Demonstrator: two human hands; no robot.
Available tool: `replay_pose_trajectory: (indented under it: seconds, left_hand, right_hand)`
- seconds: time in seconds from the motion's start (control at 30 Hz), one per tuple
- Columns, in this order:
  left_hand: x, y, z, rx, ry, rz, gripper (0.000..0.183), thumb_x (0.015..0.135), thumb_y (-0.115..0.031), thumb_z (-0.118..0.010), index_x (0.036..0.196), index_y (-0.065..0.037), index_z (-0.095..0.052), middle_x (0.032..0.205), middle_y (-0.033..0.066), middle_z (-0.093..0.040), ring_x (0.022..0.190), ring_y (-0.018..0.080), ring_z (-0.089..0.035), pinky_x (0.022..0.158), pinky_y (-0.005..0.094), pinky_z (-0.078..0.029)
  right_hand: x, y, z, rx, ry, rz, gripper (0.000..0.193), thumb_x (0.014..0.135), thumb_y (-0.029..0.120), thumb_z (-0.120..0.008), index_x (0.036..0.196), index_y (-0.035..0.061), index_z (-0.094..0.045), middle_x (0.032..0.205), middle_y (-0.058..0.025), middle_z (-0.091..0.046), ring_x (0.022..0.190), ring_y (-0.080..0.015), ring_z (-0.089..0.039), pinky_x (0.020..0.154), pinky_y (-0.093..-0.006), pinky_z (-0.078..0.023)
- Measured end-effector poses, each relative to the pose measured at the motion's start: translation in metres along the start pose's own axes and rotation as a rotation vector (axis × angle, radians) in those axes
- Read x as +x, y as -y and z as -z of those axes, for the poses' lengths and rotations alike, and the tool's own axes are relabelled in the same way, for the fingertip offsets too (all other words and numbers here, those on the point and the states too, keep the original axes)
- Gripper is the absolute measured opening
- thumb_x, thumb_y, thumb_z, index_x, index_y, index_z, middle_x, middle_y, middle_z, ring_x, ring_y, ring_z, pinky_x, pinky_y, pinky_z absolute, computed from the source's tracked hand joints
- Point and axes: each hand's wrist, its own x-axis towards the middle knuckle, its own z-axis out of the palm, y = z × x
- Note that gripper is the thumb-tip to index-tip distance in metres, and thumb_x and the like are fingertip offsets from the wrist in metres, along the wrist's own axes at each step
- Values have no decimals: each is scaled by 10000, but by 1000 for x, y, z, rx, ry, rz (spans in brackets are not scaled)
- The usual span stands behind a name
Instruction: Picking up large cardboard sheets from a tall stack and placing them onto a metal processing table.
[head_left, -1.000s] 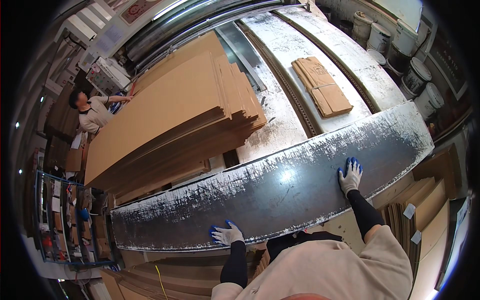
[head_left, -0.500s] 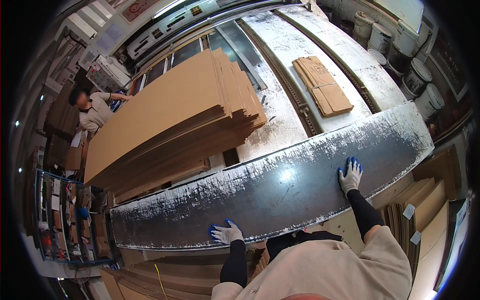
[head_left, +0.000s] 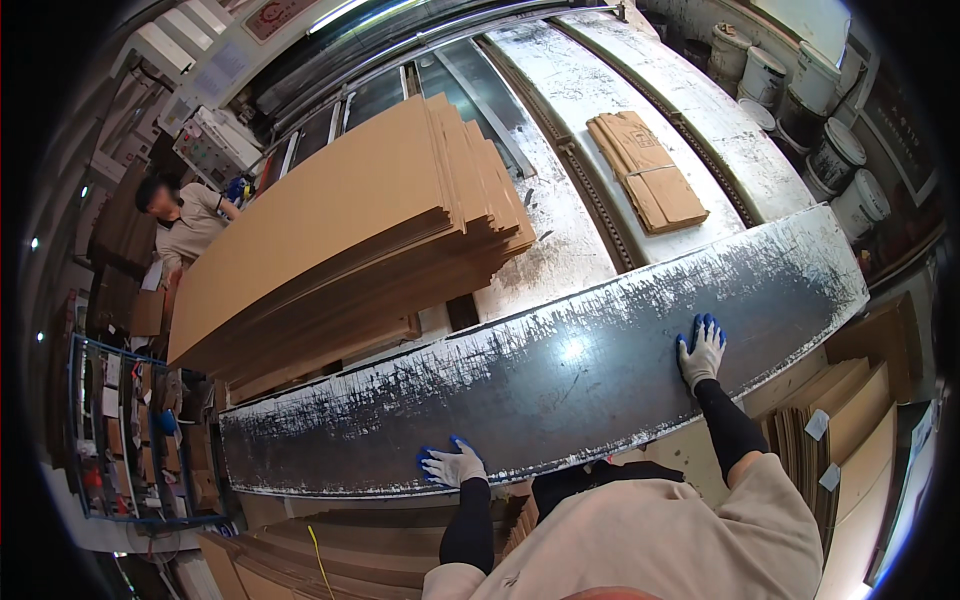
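Both of my hands rest on a long dark metal table whose white coating is worn and scratched along the edges. My left hand, in a white glove with blue fingertips, lies near the front edge with its fingers spread. Farther right, my right hand wears the same kind of glove and lies flat, fingers apart and pointing away from me. Neither hand holds anything. Beyond the table, left of centre, stands a tall stack of brown cardboard sheets, its right ends uneven.
A tied bundle of folded cardboard lies on the white machine bed. At the far left stands a co-worker beside the stack. Paint-stained buckets line the right wall. Cardboard sheets lean at my right.
The co-worker's arm has drawn back from the stack's far edge, and a hand now shows lower, by its left side. The machine part at the back has shifted. My hands have stayed put.
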Motion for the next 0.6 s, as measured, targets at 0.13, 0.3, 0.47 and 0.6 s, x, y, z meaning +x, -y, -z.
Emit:
replay_pose_trajectory:
  seconds: [0.13,0.3,0.47,0.6]
  left_hand:
    - [0,1,0,2,-3,-1,739,833,-488,-460,1363,-20,-245,1393,229,-260,1303,348,-239,1073,469,-160]
    - [0,-1,1,-6,8,3,744,832,-490,-462,1365,-20,-241,1393,233,-259,1305,351,-234,1072,464,-167]
    - [-1,-2,4,-4,29,7,745,833,-493,-460,1366,-20,-241,1394,234,-258,1307,348,-230,1072,461,-170]
    - [-1,-2,5,-5,25,7,746,831,-489,-464,1362,-14,-245,1397,232,-251,1310,347,-225,1074,462,-164]
  right_hand:
    - [0,0,0,-1,-4,9,693,803,409,-512,1361,60,-292,1416,-152,-273,1306,-316,-226,1079,-448,-120]
    - [0,0,-1,0,-3,3,695,803,407,-512,1362,59,-290,1414,-151,-276,1303,-319,-230,1079,-447,-122]
    - [0,-1,-2,-10,-6,3,698,803,408,-511,1367,64,-284,1416,-148,-275,1302,-320,-232,1078,-448,-123]
    - [0,0,-1,-12,-3,7,697,806,410,-508,1368,66,-282,1417,-148,-274,1303,-319,-232,1078,-449,-122]
